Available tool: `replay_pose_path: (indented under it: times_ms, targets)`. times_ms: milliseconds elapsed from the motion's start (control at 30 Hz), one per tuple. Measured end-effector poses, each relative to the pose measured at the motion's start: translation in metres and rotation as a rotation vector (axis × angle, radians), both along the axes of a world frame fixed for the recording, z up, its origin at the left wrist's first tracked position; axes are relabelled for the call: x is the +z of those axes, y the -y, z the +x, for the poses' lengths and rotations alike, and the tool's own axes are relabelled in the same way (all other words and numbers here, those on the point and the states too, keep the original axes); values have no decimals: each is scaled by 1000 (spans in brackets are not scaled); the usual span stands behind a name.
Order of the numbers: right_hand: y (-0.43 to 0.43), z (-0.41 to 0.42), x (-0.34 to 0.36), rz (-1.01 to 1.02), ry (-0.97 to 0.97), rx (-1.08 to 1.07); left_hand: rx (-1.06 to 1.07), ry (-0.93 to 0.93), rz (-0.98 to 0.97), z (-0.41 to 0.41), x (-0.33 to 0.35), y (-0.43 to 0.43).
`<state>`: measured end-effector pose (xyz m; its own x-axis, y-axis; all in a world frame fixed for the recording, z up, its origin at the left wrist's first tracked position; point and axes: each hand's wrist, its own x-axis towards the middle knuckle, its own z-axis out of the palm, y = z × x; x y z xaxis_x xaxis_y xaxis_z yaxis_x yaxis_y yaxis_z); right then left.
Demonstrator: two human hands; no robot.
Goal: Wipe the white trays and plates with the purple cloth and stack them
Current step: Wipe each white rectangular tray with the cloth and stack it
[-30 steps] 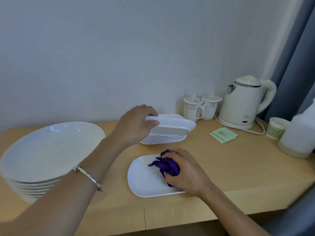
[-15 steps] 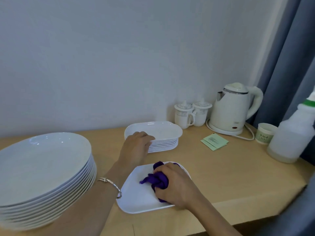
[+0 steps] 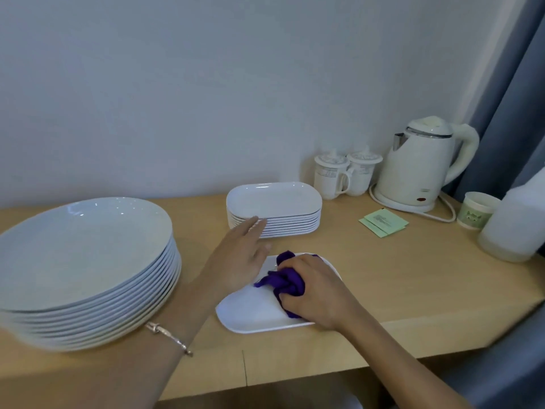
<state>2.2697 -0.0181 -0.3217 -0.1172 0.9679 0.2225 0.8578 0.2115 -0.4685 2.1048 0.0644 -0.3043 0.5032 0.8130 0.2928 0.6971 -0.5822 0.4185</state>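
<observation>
Your right hand (image 3: 318, 293) gripped the bunched purple cloth (image 3: 283, 280), pressing it onto the single white tray (image 3: 250, 314) near the table's (image 3: 413, 284) front edge. Your left hand (image 3: 239, 261) held nothing, its fingers straight, between that tray and the stack of trays (image 3: 274, 208) behind it. The stack of plates (image 3: 88, 261) stood to the left.

Soft, even, rather dim indoor light with a cool bluish cast over the pale wall (image 3: 177, 84); the wooden counter (image 3: 413, 276) reads warmer. Shadows are faint and soft-edged. Small bright glints sit on the top of the stack of round plates (image 3: 88, 252) and on the far rim of the stack of trays (image 3: 274, 199). The left hand (image 3: 236, 258) is slightly smeared at its fingertips, and the plates' lower left edge blurs. Wide-angle distortion bows the counter's front edge and tilts the curtain (image 3: 507, 128) and bottle (image 3: 516, 225) at right.
</observation>
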Motion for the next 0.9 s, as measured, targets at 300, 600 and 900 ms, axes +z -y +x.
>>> replay_pose_path:
  times_ms: [300,600,900]
  targets:
    - [5,-7,4,-68,149,-82,-46,-25,-491,-58,-14,53]
    - [-20,-70,2,-105,82,-142,-38,74,-491,-56,-25,47]
    - [3,-4,11,-159,182,18,13,28,-455,-56,-24,50]
